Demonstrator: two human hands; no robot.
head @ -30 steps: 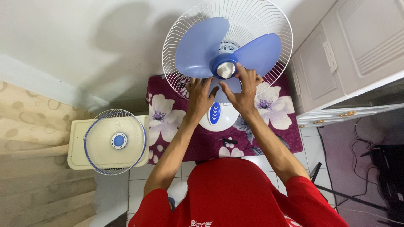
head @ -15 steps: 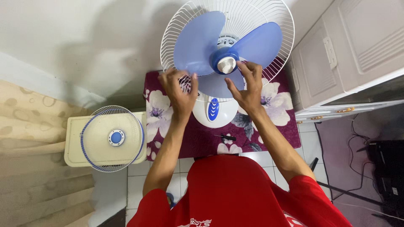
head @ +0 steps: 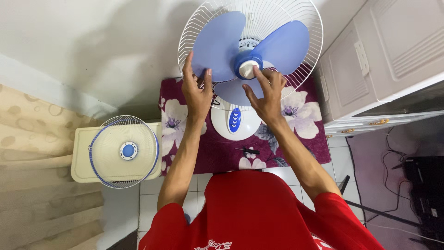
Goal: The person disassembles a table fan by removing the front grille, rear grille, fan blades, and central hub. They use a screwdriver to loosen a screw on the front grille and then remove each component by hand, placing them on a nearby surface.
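Note:
A table fan with blue blades and a white rear grille stands on a purple floral cloth. My left hand grips the lower edge of the left blade. My right hand has its fingertips on the white cap at the blue hub. The fan's white base with a blue control panel sits just below my hands.
The detached front grille lies on a cream stool at left. A small dark screwdriver lies on the cloth near the base. A white cabinet stands at right, cables and a dark stand on the floor beyond. Curtain at far left.
My left hand moved up from beside the base to take hold of the left blade. My right hand stayed at the hub cap, fingers shifted. The blades turned slightly.

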